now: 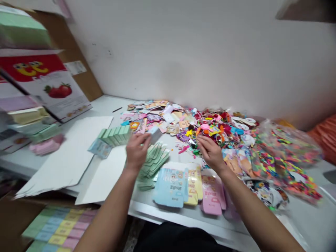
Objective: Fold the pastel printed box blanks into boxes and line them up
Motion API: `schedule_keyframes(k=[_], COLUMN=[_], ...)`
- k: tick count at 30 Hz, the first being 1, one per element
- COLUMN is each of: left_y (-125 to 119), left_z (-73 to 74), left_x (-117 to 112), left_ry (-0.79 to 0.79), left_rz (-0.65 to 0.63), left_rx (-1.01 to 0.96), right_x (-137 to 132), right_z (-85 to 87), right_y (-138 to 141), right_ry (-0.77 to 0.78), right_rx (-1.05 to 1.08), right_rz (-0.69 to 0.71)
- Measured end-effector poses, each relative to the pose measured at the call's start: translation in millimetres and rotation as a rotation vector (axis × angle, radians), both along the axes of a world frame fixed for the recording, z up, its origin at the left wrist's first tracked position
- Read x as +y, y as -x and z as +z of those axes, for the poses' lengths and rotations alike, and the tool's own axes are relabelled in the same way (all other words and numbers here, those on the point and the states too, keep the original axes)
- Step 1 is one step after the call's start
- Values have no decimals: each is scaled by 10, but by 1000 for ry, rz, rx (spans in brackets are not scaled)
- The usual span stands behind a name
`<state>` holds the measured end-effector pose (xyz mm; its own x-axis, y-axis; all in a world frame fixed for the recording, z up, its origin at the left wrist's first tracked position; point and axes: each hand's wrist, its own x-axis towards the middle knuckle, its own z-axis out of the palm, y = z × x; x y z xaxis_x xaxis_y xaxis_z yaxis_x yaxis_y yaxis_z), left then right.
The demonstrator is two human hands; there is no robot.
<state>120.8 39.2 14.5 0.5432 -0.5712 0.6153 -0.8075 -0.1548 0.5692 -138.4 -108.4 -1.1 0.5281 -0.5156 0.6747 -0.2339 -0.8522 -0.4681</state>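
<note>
My left hand (137,152) is shut on a small pale blue carton (155,135), held above a fanned stack of flat green cartons (153,166). My right hand (210,152) hovers at the near edge of a heap of colourful hair accessories (217,130), with nothing visible in its fingers. Flat cartons lie in front of it: a blue one (170,185), a yellow one (194,183) and a pink one (212,194). Left of my left hand, a row of green cartons (114,135) stands beside a pale blue card (99,147).
Loose printed cards (152,114) spread behind the heap on the white table (110,103). A clear plastic bag of colourful strips (288,147) lies right. White board sheets (68,157) lie left, near a strawberry-printed box (56,91). Several coloured carton stacks (59,227) sit below the table edge, with a white wall behind.
</note>
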Motion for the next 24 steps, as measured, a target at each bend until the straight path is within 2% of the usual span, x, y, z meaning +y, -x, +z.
schedule_keyframes(k=[3, 5, 8, 10, 12, 14, 15, 18, 19, 21, 24], left_y=[-627, -997, -1342, -1369, -1194, -819, -574, 225, 457, 795, 968], left_z=[-113, -253, -416, -443, -423, -404, -409, -509, -566, -692, -839], left_x=[552, 796, 910, 882, 836, 807, 804, 838, 857, 894, 932], left_ry=[-93, -212, -346, -377, -364, -340, -345, -512, -515, -480, -462], left_rz=[411, 601, 716, 741, 764, 672, 546, -79, -204, -302, -277], left_rx=[-18, 31, 130, 162, 111, 18, -5, 183, 203, 204, 199], right_x=[87, 149, 228, 286, 379, 517, 597, 815, 864, 913, 916], right_z=[-36, -100, -169, -183, -179, -171, -170, -190, -206, -245, -274], right_y=[23, -10, -97, -138, -149, -144, -140, -138, -137, -126, -97], right_ry=[4, -5, -36, -53, -79, -118, -136, -164, -168, -179, -179], right_rx=[4, 37, 102, 182, 291, 406, 466, 633, 681, 757, 819], right_rz=[35, 71, 114, 127, 120, 117, 128, 150, 134, 86, 53])
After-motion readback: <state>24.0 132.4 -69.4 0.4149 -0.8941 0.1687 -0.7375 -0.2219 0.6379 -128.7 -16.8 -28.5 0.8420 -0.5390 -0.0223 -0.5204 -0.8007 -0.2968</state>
